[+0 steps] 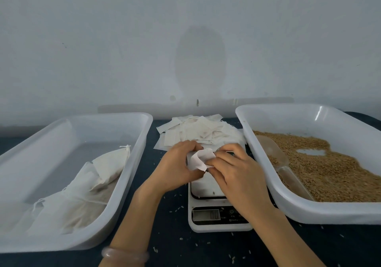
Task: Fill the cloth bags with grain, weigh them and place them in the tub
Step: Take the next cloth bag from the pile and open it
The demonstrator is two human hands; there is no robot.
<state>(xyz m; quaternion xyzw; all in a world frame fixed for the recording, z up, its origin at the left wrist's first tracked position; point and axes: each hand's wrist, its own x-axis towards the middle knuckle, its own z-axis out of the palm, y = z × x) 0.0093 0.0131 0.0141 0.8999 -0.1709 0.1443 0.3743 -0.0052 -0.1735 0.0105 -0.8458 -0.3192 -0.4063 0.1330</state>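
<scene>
Cloth bag [199, 159], 1 pc, empty, crumpled: held above scale [218, 221] at bench centre, both my hands on it. Left hand [175, 165] fingers curled shut on bag's left side; right hand [237, 169] fingertips pinching its right edge. Spare bags [198, 131], flat pile, just behind, toward bench back edge. Tub [132, 163], left side: filled bags [86, 186] inside. Grain tub [288, 207], right side: grain [334, 174] w/ clear scoop [276, 155] lying in it. Loose grains scattered on bench [171, 240] nr scale.
</scene>
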